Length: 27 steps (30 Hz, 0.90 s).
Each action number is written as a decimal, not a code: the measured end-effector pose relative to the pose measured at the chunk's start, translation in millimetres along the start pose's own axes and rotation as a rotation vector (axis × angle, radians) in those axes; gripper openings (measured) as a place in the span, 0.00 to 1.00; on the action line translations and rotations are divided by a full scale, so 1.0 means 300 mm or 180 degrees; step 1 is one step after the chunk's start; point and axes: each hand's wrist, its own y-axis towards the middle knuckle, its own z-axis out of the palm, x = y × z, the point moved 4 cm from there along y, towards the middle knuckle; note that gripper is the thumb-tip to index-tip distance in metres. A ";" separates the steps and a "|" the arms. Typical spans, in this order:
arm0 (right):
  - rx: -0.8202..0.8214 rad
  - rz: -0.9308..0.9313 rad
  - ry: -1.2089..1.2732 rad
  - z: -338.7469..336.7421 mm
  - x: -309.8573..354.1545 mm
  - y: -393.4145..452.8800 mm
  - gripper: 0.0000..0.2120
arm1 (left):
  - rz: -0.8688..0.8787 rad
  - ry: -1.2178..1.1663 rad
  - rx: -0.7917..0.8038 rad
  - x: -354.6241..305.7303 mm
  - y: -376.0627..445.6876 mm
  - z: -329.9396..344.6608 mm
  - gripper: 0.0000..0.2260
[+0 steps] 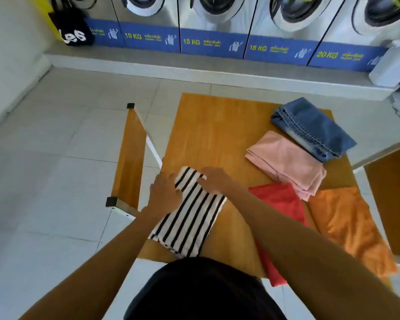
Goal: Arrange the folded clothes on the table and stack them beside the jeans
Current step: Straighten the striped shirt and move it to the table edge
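Note:
A folded black-and-white striped cloth [189, 215] lies at the near left of the wooden table [213, 125]. My left hand [165, 192] rests on the cloth's left edge, fingers curled over it. My right hand [214, 180] lies flat on its far end. Folded blue jeans [312, 129] sit at the table's far right. A folded pink cloth [286, 161] lies right next to the jeans, on their near side. A red cloth [280, 204] and an orange cloth [346, 225] lie near the right front edge, the red one partly under my right arm.
Wooden benches stand on both sides of the table, one at the left [127, 158] and one at the right [393, 195]. A row of washing machines [215, 26] lines the far wall. A black bag [74, 28] hangs at the far left.

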 end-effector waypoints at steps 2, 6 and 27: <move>-0.0004 0.0240 0.0139 0.034 -0.003 -0.010 0.30 | -0.0324 0.0541 -0.0381 0.041 -0.057 0.044 0.25; -0.0287 0.0470 -0.0018 0.091 -0.025 -0.046 0.31 | -0.0368 0.0712 -0.0416 0.072 -0.153 0.165 0.26; -0.1150 0.0405 0.1459 -0.221 -0.179 -0.012 0.17 | 0.0188 0.0293 -0.0071 -0.071 0.021 0.179 0.30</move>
